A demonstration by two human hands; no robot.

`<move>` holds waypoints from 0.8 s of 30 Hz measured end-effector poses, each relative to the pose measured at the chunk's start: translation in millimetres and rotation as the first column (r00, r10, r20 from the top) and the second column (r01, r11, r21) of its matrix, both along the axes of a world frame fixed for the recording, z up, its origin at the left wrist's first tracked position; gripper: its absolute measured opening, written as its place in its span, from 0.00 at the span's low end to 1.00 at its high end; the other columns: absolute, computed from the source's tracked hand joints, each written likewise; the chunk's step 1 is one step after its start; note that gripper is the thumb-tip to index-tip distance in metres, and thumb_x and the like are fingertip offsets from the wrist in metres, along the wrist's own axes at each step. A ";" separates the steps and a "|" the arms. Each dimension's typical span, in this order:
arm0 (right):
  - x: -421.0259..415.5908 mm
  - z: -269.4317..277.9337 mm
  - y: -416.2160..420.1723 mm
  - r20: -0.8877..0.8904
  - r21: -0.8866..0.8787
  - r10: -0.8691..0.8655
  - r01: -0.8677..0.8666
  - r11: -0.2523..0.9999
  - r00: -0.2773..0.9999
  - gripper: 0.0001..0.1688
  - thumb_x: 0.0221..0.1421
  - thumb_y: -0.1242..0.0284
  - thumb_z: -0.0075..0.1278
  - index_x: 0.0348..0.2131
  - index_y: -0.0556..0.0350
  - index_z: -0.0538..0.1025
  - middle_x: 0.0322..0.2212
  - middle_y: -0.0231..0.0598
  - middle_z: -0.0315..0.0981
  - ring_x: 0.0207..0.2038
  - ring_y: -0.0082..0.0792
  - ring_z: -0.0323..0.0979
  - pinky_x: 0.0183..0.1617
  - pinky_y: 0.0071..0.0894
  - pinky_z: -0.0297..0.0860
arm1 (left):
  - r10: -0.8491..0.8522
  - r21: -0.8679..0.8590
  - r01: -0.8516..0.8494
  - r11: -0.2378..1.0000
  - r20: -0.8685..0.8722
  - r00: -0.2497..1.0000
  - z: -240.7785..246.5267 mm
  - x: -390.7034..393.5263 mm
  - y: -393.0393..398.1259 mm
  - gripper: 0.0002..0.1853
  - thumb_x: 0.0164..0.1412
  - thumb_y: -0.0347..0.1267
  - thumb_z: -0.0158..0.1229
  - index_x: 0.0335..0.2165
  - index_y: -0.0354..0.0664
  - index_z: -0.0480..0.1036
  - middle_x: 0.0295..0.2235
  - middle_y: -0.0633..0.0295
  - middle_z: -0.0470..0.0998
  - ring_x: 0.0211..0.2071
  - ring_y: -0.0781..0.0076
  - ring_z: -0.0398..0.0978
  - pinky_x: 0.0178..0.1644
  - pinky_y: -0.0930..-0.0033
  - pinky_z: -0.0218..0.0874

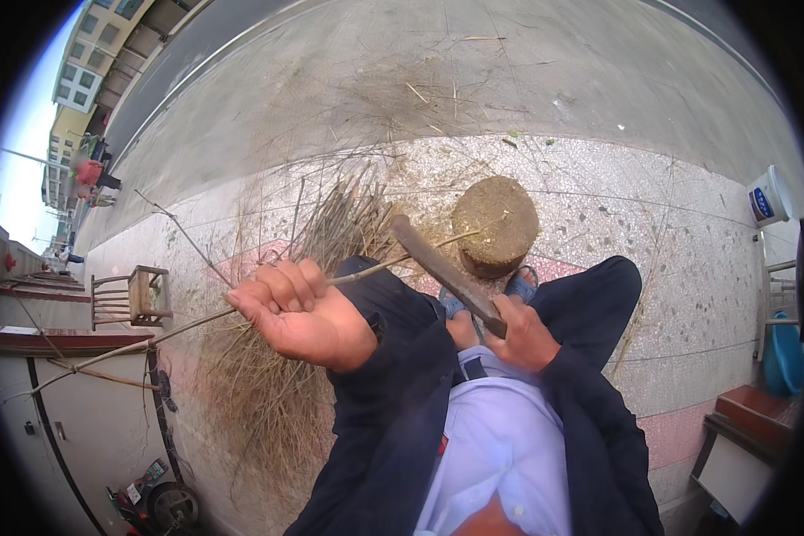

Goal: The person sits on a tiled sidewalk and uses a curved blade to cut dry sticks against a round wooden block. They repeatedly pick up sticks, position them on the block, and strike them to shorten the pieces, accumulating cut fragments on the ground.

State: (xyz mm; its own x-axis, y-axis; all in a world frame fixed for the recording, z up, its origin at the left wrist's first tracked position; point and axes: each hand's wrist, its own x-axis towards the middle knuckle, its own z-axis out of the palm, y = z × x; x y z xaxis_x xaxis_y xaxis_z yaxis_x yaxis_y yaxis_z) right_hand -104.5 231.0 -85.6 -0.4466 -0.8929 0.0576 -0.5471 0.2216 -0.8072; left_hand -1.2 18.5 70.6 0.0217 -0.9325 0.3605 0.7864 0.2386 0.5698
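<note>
My left hand (308,315) is closed around a long thin branch (375,268) with side twigs, which reaches from the lower left to above a round chopping block (499,224) between my feet. The block's top is strewn with chips. In my right hand (522,335) is the end of a dark, curved billhook-like blade (442,268), its far part crossing the branch in the picture; whether they touch I cannot tell. Beside the block, to the left, lies a bundle of cut sticks (348,221), and a heap of fine brushwood (268,402) spreads below my left hand.
A small wooden chair (144,297) stands at the left, and a wheeled machine (167,506) is at the lower left. On the right are a white bucket (770,195), a blue basin (782,355) and a brown-topped table (754,412). People (90,174) are far off at the upper left.
</note>
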 end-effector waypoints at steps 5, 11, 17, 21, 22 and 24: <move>8.4 17.3 -3.4 0.006 -0.108 0.114 -0.112 0.988 0.994 0.18 0.47 0.71 0.57 0.37 0.60 0.69 0.21 0.57 0.71 0.30 0.61 0.73 0.32 0.52 0.68 | 0.006 0.028 -0.005 1.000 -0.040 0.999 1.2 -4.7 3.9 0.26 0.72 0.46 0.40 0.17 0.51 0.51 0.15 0.73 0.48 0.16 0.82 0.42 0.20 0.75 0.36; -20.7 -30.5 -1.7 0.192 0.025 -0.172 0.170 0.985 0.966 0.16 0.44 0.77 0.56 0.34 0.63 0.68 0.19 0.55 0.71 0.27 0.61 0.73 0.28 0.45 0.68 | 0.053 -0.001 -0.053 0.999 -0.024 0.998 6.9 -12.8 6.1 0.27 0.72 0.47 0.40 0.17 0.50 0.52 0.15 0.73 0.49 0.17 0.82 0.42 0.21 0.75 0.37; -1.3 5.8 -5.0 -0.106 -0.108 0.055 -0.066 0.992 0.993 0.22 0.50 0.65 0.58 0.41 0.54 0.69 0.21 0.48 0.73 0.25 0.54 0.68 0.38 0.48 0.58 | 0.049 0.054 -0.047 0.997 -0.031 0.998 2.4 -37.6 15.4 0.27 0.72 0.47 0.40 0.17 0.49 0.53 0.15 0.72 0.51 0.17 0.81 0.43 0.21 0.75 0.38; -20.2 -18.5 -4.7 0.156 0.070 -0.097 0.087 0.994 0.983 0.22 0.47 0.66 0.58 0.40 0.56 0.68 0.25 0.55 0.75 0.31 0.59 0.73 0.37 0.53 0.64 | -0.024 -0.006 0.024 1.000 -0.006 1.000 -4.6 -35.2 13.7 0.27 0.72 0.48 0.40 0.18 0.49 0.54 0.15 0.71 0.52 0.17 0.81 0.44 0.21 0.75 0.38; -27.8 -28.0 -4.4 0.241 0.151 -0.174 0.141 0.978 0.955 0.22 0.46 0.66 0.58 0.39 0.57 0.68 0.26 0.57 0.75 0.33 0.60 0.74 0.38 0.53 0.65 | -0.035 0.021 0.036 0.999 -0.049 0.998 -5.9 -33.8 11.5 0.26 0.72 0.48 0.39 0.18 0.48 0.55 0.16 0.71 0.52 0.17 0.81 0.45 0.21 0.76 0.38; -42.6 -42.7 -4.7 0.199 0.223 -0.268 0.223 0.949 0.943 0.21 0.46 0.68 0.57 0.38 0.59 0.69 0.28 0.60 0.75 0.36 0.60 0.75 0.38 0.52 0.68 | -0.068 -0.016 0.067 0.998 -0.049 0.996 -5.2 -35.4 16.2 0.26 0.72 0.47 0.39 0.19 0.48 0.55 0.16 0.71 0.53 0.17 0.81 0.45 0.21 0.76 0.39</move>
